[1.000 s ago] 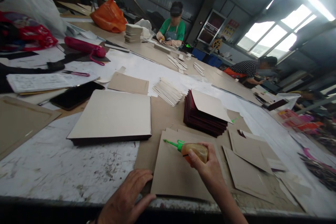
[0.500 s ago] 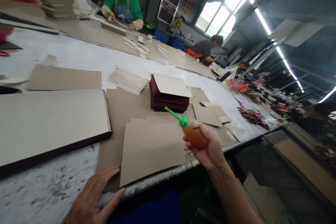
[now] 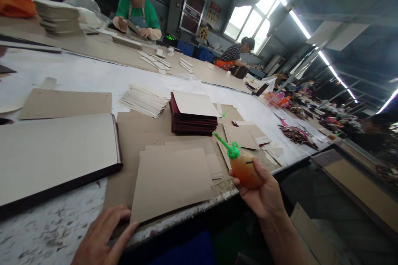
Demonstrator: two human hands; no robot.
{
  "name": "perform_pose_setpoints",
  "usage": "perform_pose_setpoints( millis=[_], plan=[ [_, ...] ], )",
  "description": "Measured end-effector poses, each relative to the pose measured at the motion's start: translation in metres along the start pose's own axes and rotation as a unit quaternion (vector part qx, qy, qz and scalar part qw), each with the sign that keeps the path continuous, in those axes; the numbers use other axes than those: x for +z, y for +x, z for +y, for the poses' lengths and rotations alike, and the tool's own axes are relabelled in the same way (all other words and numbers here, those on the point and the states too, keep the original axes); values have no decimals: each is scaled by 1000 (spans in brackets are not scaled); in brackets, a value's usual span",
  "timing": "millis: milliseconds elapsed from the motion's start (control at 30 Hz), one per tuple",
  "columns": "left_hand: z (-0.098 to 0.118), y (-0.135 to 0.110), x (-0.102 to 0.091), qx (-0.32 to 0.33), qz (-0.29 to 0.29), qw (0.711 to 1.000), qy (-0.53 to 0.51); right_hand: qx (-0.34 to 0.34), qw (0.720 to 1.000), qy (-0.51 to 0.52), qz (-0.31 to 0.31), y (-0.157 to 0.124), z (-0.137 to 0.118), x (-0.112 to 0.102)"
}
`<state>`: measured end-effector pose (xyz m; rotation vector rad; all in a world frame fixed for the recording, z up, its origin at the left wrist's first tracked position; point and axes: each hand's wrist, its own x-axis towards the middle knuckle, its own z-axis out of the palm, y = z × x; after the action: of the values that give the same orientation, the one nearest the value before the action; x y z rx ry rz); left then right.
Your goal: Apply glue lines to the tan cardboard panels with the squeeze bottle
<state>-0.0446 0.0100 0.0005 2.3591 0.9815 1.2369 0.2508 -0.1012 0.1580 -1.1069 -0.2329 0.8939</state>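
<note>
My right hand (image 3: 267, 198) is wrapped round a squeeze glue bottle (image 3: 247, 172) with amber contents and a green nozzle pointing up and left. The bottle is in the air by the table's front edge. At the lower left, my left hand (image 3: 104, 234) rests on the table edge with thumb and fingers apart. Its fingertips lie at the near left corner of a tan cardboard sheet (image 3: 172, 182); whether they press on it I cannot tell. More sheets lie partly under that one. Behind them stands a stack of dark red, pale-topped panels (image 3: 195, 105).
A large pale board (image 3: 59, 149) with a dark red edge lies at left. Thin white strips (image 3: 144, 99) are fanned behind the cardboard. Small card pieces (image 3: 242, 136) lie right of the stack. Across the table a person in green (image 3: 137, 16) handles a panel; another bends farther right.
My right hand has moved right and slightly down with the glue bottle, away from the cardboard. My left hand stays by the sheet's corner. The view has shifted a little.
</note>
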Motion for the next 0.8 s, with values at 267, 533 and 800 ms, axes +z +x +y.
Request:
perform_pose_setpoints(
  millis=[267,533,800],
  plan=[
    [9,11,-6,-248,-116,958,-81,-2,1000,14,18,-2,0,-6],
    [10,15,-8,-321,-170,924,-115,10,999,14,28,-5,3,-4],
    [21,18,-21,-340,-102,896,-266,18,998,13,66,-11,5,-2]
  ],
)
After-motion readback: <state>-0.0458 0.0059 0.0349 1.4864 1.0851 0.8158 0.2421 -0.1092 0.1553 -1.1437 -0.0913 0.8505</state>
